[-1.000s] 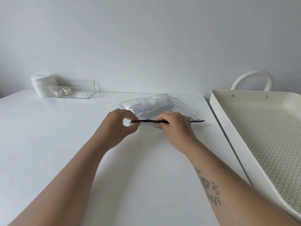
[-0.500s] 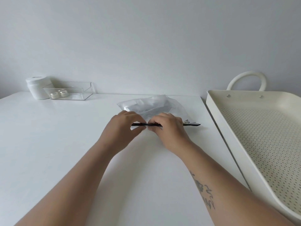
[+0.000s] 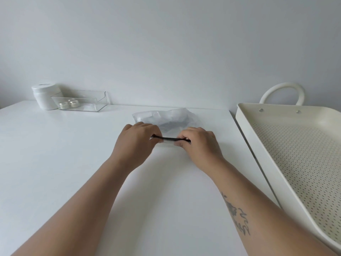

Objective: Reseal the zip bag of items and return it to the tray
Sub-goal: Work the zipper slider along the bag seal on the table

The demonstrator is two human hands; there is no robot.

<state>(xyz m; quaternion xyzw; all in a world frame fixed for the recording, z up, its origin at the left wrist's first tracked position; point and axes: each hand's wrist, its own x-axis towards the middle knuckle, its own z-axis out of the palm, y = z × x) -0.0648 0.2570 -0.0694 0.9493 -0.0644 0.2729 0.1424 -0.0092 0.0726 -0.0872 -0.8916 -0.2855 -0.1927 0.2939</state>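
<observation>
My left hand (image 3: 137, 139) and my right hand (image 3: 200, 143) are both pinched on the black zip strip (image 3: 170, 139) of the zip bag (image 3: 167, 119), near the centre of the frame. The left one grips the strip at its left end, the right one at its right end, and a short piece of the strip shows between them. I cannot say for sure if the strip is pressed closed along this piece; it looks like one thin dark line. The bag lies on the desk (image 3: 64, 154) just behind my hands, clear and crumpled, with pale contents inside that I cannot make out.

The desk is plain white and smooth, and it fills the lower and left part of the frame. Its right edge runs just beside the tray (image 3: 245, 126), which is at the right of the frame: cream coloured, with a perforated bottom and a looped handle (image 3: 282, 90) at its far end. The bag is not in the tray.

In the upper left of the frame, at the back of the desk, a white round container (image 3: 43, 96) stands touching a clear plastic box (image 3: 86, 100), which holds two small jars (image 3: 68, 104). Behind everything there is a bare pale grey wall (image 3: 166, 43).
</observation>
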